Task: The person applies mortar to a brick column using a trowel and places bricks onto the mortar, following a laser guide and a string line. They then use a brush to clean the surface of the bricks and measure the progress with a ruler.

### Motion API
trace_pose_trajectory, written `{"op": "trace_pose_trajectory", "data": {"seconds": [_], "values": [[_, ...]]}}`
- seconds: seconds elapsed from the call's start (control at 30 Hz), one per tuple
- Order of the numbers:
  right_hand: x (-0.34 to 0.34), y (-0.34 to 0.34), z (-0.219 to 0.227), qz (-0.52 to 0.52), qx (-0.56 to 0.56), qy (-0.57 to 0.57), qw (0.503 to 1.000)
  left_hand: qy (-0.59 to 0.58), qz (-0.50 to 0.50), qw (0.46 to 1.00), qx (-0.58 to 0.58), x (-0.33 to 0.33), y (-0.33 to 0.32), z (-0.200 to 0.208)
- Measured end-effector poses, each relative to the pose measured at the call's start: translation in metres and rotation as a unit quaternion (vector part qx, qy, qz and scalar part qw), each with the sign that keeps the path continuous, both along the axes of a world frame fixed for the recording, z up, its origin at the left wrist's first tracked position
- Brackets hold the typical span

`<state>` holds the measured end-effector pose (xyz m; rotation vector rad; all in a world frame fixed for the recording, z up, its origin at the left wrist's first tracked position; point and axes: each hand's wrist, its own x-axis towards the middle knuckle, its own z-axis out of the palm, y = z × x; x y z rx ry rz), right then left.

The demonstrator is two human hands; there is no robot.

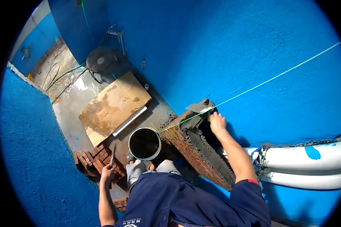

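Clock dirs from mid-view, L to R. Loose bricks (102,155) are piled on the floor at 8. L hand (107,174), btwn 7 and 8, has its grip closed round a thin tool (113,154), prob a trowel seen edge-on, tip up. Stained cardboard (117,106) lies flat at 9. Bucket (160,142) stands at 7, mouth up; inside's v. dark, so can't tell if there's mix in it. Low brick wall (182,147) runs from centre to 5, grey mortar (201,142) rough along its top. R hand (218,123) is at 3, by the wall's far end; fingers look bent, but can't tell what, if anything, they pinch. Imo step in hand = working mortar at that end; next move prob calls for a light R hand, clear of the taut green string (276,74) at 2. White pipes (307,157) btwn 3 and 4.
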<state>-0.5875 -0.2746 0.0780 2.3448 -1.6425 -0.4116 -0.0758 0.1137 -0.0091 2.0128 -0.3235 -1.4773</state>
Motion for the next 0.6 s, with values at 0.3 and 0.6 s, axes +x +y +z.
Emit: {"op": "trace_pose_trajectory", "data": {"seconds": [0.3, 0.6], "values": [[0.037, 0.045, 0.054, 0.071, 0.080, -0.042, 0.993, -0.060, 0.063, 0.976, 0.199, 0.027, 0.177, -0.069], [-0.003, -0.025, 0.038, 0.057, -0.031, 0.177, 0.982, 0.067, 0.157, 0.970, 0.176, 0.007, 0.183, -0.062]]}}
